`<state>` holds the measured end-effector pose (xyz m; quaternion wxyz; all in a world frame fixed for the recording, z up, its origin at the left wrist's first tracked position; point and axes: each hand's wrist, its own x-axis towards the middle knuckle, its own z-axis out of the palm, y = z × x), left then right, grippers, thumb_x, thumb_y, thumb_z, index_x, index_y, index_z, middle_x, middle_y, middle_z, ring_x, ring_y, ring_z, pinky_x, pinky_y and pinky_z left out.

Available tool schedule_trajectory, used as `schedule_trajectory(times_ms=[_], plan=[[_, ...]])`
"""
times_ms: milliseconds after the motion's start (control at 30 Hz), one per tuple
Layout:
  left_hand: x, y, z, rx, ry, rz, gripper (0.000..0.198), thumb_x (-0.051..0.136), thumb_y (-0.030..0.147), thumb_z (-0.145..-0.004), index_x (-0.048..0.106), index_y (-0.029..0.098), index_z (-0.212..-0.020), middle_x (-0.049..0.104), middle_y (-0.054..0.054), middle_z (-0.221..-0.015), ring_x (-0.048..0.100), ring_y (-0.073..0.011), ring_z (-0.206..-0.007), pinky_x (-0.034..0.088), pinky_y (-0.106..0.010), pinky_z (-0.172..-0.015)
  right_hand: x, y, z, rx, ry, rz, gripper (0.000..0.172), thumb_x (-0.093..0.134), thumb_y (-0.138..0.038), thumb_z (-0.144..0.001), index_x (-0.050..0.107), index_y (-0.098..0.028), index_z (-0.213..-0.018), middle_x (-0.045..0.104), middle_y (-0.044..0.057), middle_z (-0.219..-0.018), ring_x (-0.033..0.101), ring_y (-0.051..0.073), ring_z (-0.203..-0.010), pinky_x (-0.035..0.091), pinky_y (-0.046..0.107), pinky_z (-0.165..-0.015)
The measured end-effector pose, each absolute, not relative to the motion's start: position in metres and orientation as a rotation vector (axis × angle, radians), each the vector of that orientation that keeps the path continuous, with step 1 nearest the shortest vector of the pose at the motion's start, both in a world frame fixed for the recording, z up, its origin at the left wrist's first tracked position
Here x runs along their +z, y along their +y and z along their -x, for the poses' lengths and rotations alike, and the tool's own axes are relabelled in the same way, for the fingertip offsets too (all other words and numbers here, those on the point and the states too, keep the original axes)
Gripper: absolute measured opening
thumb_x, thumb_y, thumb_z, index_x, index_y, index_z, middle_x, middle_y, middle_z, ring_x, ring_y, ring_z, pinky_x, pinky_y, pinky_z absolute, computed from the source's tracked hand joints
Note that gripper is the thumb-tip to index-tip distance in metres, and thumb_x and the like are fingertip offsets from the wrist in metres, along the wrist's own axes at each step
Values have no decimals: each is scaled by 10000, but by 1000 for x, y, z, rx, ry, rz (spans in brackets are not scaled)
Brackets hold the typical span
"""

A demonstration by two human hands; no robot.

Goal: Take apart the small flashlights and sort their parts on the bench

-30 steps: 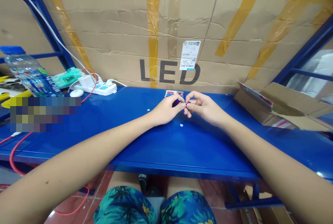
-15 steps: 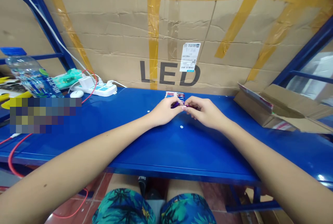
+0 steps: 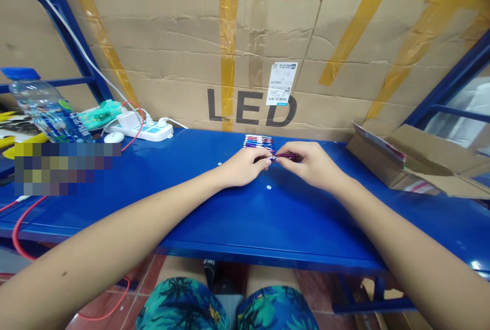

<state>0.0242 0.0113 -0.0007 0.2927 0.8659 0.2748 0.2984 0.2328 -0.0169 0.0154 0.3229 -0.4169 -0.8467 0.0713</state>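
Between my hands, above the blue table, is a dark red pen [image 3: 286, 156] with a silvery middle part, lying roughly level. My left hand [image 3: 247, 165] pinches its left end between thumb and fingers. My right hand [image 3: 304, 160] grips the red barrel from the other side. Just behind my fingers lies a row of several red, blue and silver pens [image 3: 259, 141], side by side; my left hand hides part of it. How the pen's two parts join under my fingertips is too small to make out.
An open cardboard box [image 3: 398, 161] sits on the right of the blue table [image 3: 229, 217]. To the left are a white power strip [image 3: 149, 130] with cables, a plastic bottle [image 3: 46, 108] and a blurred-out patch. A big taped carton [image 3: 172, 54] stands behind.
My right hand has shifted slightly right, and more of the red pen's barrel and silvery part now shows between my hands. The view has moved very little.
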Motion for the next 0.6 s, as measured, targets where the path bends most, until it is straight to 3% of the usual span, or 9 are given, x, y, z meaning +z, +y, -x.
schedule_trajectory(times_ms=[133,233,433,600], plan=[[0,9,-23,764,764,-2299,204,458,268,-952,611,172,-857,600,10,-715,549,-144,-683,426,-281,-687,16,-18,-232,180,-2260,1058,159,583,-296,-884,682,-198,-807,679,38,-755,564,167,-668,411,294,-639],[2,8,-24,717,850,-2298,329,387,287,-980,561,168,-728,551,7,-653,513,-146,-639,397,-285,-643,16,-18,-232,171,-2274,1031,154,585,-289,-884,689,-203,-809,683,39,-760,577,172,-678,419,297,-658],[4,7,-27,690,890,-2211,269,402,231,-958,614,148,-816,619,-17,-742,557,-146,-698,435,-277,-693,17,-21,-230,238,-2251,1024,156,588,-275,-881,702,-200,-807,709,42,-787,600,175,-696,430,293,-664],[3,6,-25,701,883,-2239,235,494,269,-930,606,159,-755,649,-17,-724,584,-151,-699,433,-268,-679,12,-20,-229,379,-2208,1085,180,606,-315,-862,701,-190,-774,672,23,-691,570,158,-632,419,281,-616]])
